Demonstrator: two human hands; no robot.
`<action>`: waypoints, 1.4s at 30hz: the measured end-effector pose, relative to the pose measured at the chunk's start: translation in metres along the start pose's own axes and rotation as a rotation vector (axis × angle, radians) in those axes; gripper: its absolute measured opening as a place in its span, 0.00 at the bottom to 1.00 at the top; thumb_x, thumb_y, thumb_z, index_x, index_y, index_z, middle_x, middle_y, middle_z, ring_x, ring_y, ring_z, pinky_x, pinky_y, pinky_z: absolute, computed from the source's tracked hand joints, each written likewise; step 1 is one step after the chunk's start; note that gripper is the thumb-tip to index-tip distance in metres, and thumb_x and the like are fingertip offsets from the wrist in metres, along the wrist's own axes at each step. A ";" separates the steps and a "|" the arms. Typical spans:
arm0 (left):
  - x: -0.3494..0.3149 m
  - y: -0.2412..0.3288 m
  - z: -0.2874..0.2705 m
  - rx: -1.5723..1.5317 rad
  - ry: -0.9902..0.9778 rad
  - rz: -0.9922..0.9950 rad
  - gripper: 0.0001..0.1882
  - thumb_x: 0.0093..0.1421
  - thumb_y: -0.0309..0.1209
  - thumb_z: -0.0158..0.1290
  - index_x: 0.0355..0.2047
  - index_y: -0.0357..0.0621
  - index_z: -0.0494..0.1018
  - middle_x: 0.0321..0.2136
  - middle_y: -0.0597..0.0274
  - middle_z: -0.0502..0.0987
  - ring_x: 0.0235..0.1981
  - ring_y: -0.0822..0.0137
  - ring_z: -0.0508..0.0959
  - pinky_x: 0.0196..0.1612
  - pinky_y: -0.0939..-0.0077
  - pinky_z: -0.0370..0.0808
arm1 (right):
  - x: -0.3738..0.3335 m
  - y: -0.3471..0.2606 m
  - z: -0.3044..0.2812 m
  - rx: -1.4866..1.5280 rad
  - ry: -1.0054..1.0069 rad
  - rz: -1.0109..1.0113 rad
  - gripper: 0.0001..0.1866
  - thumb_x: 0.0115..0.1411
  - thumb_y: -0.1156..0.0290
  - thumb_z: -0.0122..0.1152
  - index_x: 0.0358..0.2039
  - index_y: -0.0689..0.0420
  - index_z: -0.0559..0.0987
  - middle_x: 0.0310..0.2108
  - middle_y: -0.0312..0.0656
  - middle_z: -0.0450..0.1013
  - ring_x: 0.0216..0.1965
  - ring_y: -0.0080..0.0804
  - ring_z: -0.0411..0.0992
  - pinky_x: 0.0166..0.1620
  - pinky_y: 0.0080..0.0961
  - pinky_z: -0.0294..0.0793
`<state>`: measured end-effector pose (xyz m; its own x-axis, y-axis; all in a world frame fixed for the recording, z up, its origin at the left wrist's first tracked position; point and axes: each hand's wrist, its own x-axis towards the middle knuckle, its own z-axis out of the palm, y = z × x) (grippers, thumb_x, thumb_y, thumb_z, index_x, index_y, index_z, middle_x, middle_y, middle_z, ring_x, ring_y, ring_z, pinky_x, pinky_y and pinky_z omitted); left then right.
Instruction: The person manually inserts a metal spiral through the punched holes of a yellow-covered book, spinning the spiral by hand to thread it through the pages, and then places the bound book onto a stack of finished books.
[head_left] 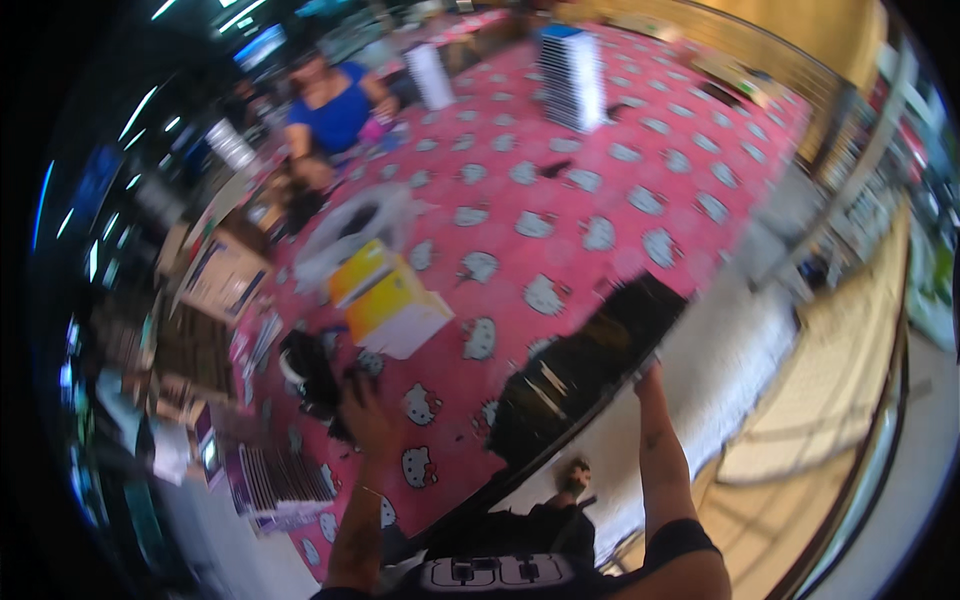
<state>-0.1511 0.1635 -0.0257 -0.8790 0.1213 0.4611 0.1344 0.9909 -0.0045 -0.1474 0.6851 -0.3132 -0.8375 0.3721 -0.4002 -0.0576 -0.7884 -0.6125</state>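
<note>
Seeing L hand (368, 412) now, right by a black-and-white object (308, 370) on the pink tabletop (520, 255); too blurred to tell if spread or pinching. Over to R hand (648, 378), at the near edge of a long glossy black bundle (590, 360), laid along the tabletop's edge; w/ fingers mostly hidden, can't tell the grip. On to containers: catching a yellow-and-white box (392, 300) beyond L hand, w/ contents out of sight. Just behind, spotting a clear plastic bag (322, 242), w/ smth dark in or under it, can't say which. Farther L, noting a cardboard box (228, 278), w/ interior hidden.
</note>
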 end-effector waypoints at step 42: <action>-0.102 0.148 -0.006 -0.422 -0.240 0.188 0.35 0.68 0.54 0.45 0.65 0.40 0.61 0.63 0.25 0.56 0.64 0.28 0.58 0.58 0.25 0.61 | -0.134 0.021 0.267 -0.920 -0.398 0.150 0.18 0.67 0.60 0.53 0.54 0.53 0.76 0.46 0.44 0.77 0.51 0.39 0.74 0.52 0.40 0.73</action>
<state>-0.0390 0.2978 -0.0679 -0.8953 0.3544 0.2700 0.4297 0.8470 0.3131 -0.1812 0.4878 -0.0902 -0.9316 -0.0225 -0.3628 0.3635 -0.0672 -0.9292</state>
